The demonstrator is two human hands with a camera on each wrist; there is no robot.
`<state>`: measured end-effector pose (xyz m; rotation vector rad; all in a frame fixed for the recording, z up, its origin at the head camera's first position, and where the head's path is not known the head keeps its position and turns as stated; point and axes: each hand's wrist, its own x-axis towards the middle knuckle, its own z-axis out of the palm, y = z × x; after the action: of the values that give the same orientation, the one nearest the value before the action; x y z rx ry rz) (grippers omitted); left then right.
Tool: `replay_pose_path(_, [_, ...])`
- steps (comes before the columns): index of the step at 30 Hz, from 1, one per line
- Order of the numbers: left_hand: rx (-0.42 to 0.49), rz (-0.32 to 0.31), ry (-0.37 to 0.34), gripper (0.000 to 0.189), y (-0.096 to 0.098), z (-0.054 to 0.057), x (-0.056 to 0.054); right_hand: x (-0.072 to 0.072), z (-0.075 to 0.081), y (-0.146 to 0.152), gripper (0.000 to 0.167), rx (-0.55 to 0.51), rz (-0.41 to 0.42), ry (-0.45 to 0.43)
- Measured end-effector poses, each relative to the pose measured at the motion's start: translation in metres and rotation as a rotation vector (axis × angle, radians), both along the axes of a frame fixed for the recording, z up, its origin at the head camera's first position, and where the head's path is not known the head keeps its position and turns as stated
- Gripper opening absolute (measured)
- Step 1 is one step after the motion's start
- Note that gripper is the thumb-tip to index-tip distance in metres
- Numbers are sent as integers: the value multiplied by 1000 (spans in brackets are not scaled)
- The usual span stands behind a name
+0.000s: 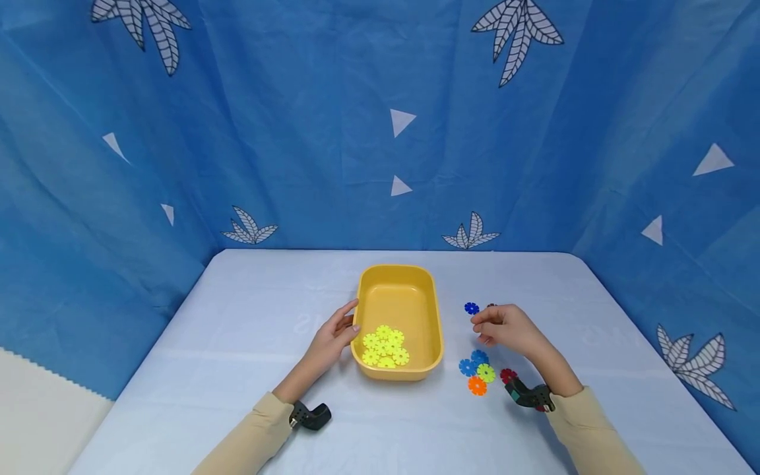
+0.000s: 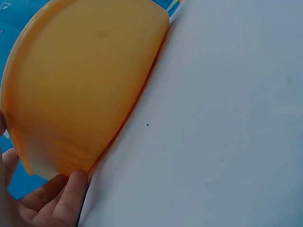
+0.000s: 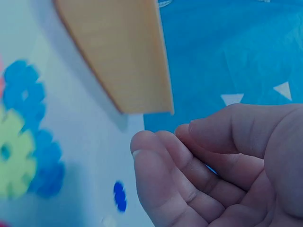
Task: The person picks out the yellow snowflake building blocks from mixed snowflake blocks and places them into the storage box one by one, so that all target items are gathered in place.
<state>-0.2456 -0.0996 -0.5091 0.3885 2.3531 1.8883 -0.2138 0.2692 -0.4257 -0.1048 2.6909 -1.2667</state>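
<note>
My left hand [image 1: 329, 340] holds the left side of a yellow plastic bin [image 1: 399, 277], thumb at the rim and fingers along the outer wall. Inside its near end lie several yellow-green snowflake discs [image 1: 384, 346]. To the right of the bin, my right hand [image 1: 512, 328] hovers over the table with loosely curled fingers; nothing shows between thumb and fingertips in the right wrist view. Closest to its fingertips is a dark blue snowflake disc [image 1: 472, 308]. A dark disc [image 1: 491, 305] behind that hand is mostly hidden.
Nearer me on the white tabletop [image 1: 249, 369] are blue discs [image 1: 467, 367], a yellow-green disc [image 1: 485, 373] and an orange disc [image 1: 477, 386], bunched together. A red disc [image 1: 507, 375] lies beside the right wrist camera. Blue curtain [image 1: 332, 132] surrounds the table's back and sides.
</note>
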Motion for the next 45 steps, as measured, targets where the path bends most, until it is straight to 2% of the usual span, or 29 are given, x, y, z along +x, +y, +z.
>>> replay_pose_path(6, [-13, 8, -2, 58, -2, 1, 0, 12, -9, 14, 24, 17, -14, -4])
replay_pose_path(15, [16, 4, -4, 57, 0, 1, 0, 27, -27, 28, 24, 75, 11, 17])
replay_pose_path(20, [22, -3, -17, 57, 1, 0, 0, 27, -32, 29, 23, 71, 45, 25])
replay_pose_path(29, [14, 6, -9, 57, 0, 4, 2, 25, -35, 25, 28, 64, 62, -28])
replay_pose_path(36, [16, 6, -13, 57, 1, 4, 3, 25, -32, 24, 41, 69, 148, -90])
replay_pose_path(45, [25, 0, -11, 57, -1, 4, 3, 26, -38, 19, 37, 148, 176, -56])
